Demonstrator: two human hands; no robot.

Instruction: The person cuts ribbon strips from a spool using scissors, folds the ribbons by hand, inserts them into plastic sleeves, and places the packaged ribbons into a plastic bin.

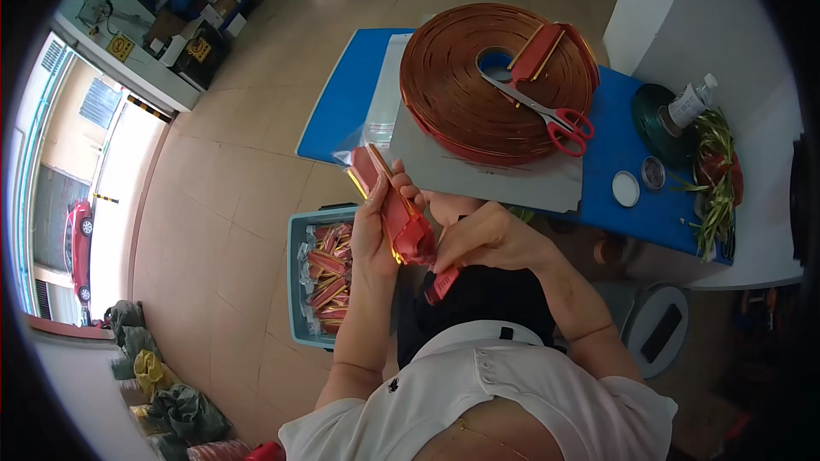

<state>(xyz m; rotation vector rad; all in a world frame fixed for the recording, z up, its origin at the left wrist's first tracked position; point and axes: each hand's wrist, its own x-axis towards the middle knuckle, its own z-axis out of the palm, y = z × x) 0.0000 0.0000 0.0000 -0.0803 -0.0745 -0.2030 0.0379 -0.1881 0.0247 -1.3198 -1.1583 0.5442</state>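
My left hand (373, 224) is wrapped round a folded bundle of red ribbon (395, 205) with yellow edges, and clear plastic shows at its upper end. The fingers of my right hand (489, 237) pinch at the lower end of the bundle, where a small red tag (442, 284) hangs. Beyond my hands, a large coil of reddish-brown ribbon (461, 111) lies on a grey board (512, 189). Red-handled scissors (568, 126) and a short folded piece of red ribbon (538, 51) rest on top of the coil.
A blue table (346, 102) carries a white lid (625, 189), a small round container (653, 172), a green spool (653, 124), a bottle (693, 102) and a plant (717, 179). A bin (296, 290) of red packets stands left of me, a stool (662, 333) right.
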